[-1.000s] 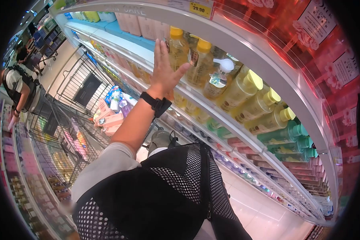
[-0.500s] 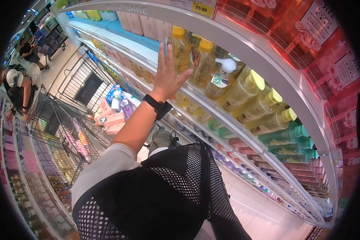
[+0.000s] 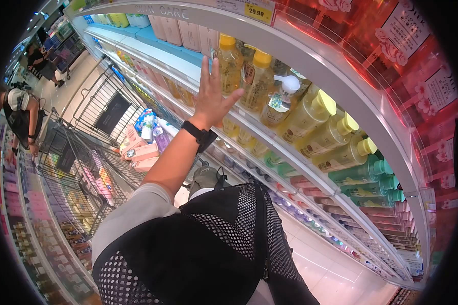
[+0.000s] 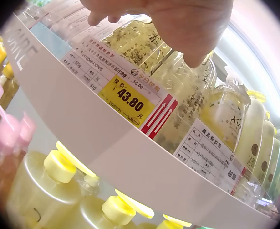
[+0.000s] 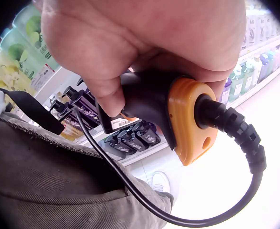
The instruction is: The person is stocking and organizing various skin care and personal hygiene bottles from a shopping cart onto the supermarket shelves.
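One left hand [image 3: 212, 99] wide open near bottles [image 3: 231, 68]; right hand [image 5: 144, 36] curled round black handle [image 5: 149, 98].

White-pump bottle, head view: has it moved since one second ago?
No. Judged against the yellow-capped bottle beside it, the white-pump bottle shows no shift.

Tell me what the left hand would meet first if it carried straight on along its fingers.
Probably the end pink bottle on the shelf, just past the left hand's fingertips. Depth is unclear, so the yellow-capped bottle beside it could come first.
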Tool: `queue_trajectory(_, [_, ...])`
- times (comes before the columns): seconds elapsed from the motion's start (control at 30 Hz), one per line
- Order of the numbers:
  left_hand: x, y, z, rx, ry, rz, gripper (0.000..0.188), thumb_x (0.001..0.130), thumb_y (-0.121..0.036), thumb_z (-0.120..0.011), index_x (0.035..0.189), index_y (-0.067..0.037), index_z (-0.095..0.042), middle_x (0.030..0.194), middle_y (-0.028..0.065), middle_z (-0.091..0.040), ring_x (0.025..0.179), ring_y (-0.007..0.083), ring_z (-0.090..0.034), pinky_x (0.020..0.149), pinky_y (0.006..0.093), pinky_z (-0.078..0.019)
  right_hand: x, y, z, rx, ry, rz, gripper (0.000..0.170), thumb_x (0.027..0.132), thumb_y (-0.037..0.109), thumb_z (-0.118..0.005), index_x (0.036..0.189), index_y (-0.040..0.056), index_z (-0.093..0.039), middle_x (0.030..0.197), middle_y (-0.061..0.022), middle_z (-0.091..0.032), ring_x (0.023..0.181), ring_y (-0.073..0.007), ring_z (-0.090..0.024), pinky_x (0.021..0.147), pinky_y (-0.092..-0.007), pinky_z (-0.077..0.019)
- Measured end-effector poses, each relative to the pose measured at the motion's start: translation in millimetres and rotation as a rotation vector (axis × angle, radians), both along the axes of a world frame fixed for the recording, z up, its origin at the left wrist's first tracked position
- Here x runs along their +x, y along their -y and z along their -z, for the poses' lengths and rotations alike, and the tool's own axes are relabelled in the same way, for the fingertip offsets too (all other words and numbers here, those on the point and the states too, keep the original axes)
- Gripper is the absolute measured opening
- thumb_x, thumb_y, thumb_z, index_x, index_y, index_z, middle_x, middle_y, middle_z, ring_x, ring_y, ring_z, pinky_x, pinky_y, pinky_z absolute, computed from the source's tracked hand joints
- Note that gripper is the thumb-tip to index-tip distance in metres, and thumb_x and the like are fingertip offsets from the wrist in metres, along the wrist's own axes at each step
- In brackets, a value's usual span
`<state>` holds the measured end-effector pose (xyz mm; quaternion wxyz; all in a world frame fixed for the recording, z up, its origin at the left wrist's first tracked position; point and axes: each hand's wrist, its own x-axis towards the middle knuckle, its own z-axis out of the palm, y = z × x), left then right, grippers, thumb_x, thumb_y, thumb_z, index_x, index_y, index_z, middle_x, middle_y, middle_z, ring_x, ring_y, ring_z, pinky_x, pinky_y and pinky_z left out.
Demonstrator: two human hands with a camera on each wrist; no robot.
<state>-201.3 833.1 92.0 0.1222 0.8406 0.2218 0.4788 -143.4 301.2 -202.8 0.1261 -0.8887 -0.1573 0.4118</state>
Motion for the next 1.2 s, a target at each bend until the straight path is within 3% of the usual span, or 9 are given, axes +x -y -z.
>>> queue_trajectory(0.43, [-6.5,-0.4,13.7,0.018,-0.045,-0.025,0.096,0.081,-0.047,-0.068,0.149,-0.009,-0.013,0.150,0.0294,-0.011,0.137,0.0449,-0.022,0.107,0.0476,-0.0320,-20.1,28.3,8.5,-0.030,0.017,-0.043,0.057,0.080,0.048,-0.059,0.089,-0.0072,-0.066,0.085,-0.0267,-0.066,0.086,-0.0405,-0.064,0.075,-0.0442,-0.0493])
queue_trajectory(0.6, [-21.6,15.5,28.4,0.019,-0.100,-0.083,0.092,0.080,-0.042,-0.070,0.148,-0.007,-0.017,0.149,0.0291,-0.015,0.134,0.0468,-0.026,0.106,0.0488,-0.0314,-13.0,93.7,-15.8,-0.160,-0.012,-0.196,0.056,0.080,0.048,-0.059,0.089,-0.0072,-0.066,0.085,-0.0264,-0.066,0.086,-0.0403,-0.064,0.074,-0.0441,-0.0493])
queue_trajectory(0.8, [-92.8,51.5,81.3,-0.065,-0.122,-0.073,0.074,0.085,-0.030,-0.064,0.143,-0.002,-0.026,0.144,0.0307,-0.026,0.131,0.0481,-0.029,0.108,0.0509,-0.0262,-1.1,125.0,-31.1,-0.245,-0.042,-0.358,0.056,0.080,0.047,-0.059,0.089,-0.0073,-0.066,0.085,-0.0260,-0.066,0.086,-0.0401,-0.065,0.074,-0.0441,-0.0494])
queue_trajectory(0.93, [-167.9,79.1,155.9,-0.288,-0.448,-0.266,0.073,0.086,-0.033,-0.063,0.141,0.000,-0.029,0.145,0.0275,-0.026,0.133,0.0441,-0.028,0.108,0.0525,-0.0255,16.4,120.0,-35.9,-0.257,-0.025,-0.433,0.055,0.080,0.047,-0.059,0.089,-0.0073,-0.066,0.085,-0.0258,-0.067,0.085,-0.0399,-0.065,0.074,-0.0440,-0.0494])
queue_trajectory(1.0, [-203.1,93.7,176.3,-0.339,-0.585,-0.368,0.069,0.086,-0.034,-0.061,0.139,0.001,-0.033,0.136,0.0273,-0.040,0.127,0.0411,-0.039,0.105,0.0490,-0.0319,25.6,121.5,-37.1,-0.265,-0.016,-0.469,0.055,0.080,0.046,-0.059,0.089,-0.0073,-0.066,0.085,-0.0257,-0.067,0.085,-0.0398,-0.065,0.074,-0.0440,-0.0494])
queue_trajectory(1.03, [-220.1,98.4,180.2,-0.345,-0.581,-0.381,0.069,0.086,-0.034,-0.061,0.139,0.001,-0.033,0.136,0.0273,-0.040,0.127,0.0411,-0.039,0.105,0.0490,-0.0319,30.0,123.1,-36.3,-0.268,-0.010,-0.485,0.055,0.080,0.046,-0.060,0.089,-0.0073,-0.066,0.085,-0.0256,-0.067,0.085,-0.0398,-0.065,0.074,-0.0440,-0.0494])
queue_trajectory(1.1, [-247.2,105.6,186.1,-0.830,-0.805,-0.335,0.061,0.087,-0.033,-0.059,0.134,0.000,-0.039,0.122,0.0244,-0.053,0.114,0.0377,-0.051,0.096,0.0455,-0.0413,37.1,121.9,-36.0,-0.270,0.001,-0.514,0.055,0.080,0.046,-0.060,0.089,-0.0073,-0.066,0.085,-0.0255,-0.067,0.085,-0.0397,-0.065,0.074,-0.0440,-0.0494])
queue_trajectory(1.13, [-254.6,109.2,196.2,-0.834,-0.799,-0.345,0.061,0.087,-0.033,-0.059,0.134,0.000,-0.039,0.122,0.0244,-0.053,0.114,0.0377,-0.051,0.096,0.0455,-0.0413,39.8,122.1,-34.7,-0.269,0.007,-0.526,0.055,0.080,0.046,-0.060,0.090,-0.0073,-0.066,0.084,-0.0254,-0.067,0.085,-0.0396,-0.065,0.074,-0.0440,-0.0494])
queue_trajectory(1.2, [-262.2,110.2,217.5,-0.689,-0.737,-0.435,0.040,0.088,-0.031,-0.056,0.117,-0.003,-0.050,0.098,0.0189,-0.063,0.089,0.0354,-0.062,0.076,0.0466,-0.0485,41.7,116.1,-33.7,-0.264,0.021,-0.541,0.054,0.080,0.046,-0.060,0.090,-0.0073,-0.066,0.084,-0.0253,-0.067,0.085,-0.0395,-0.065,0.074,-0.0439,-0.0494])
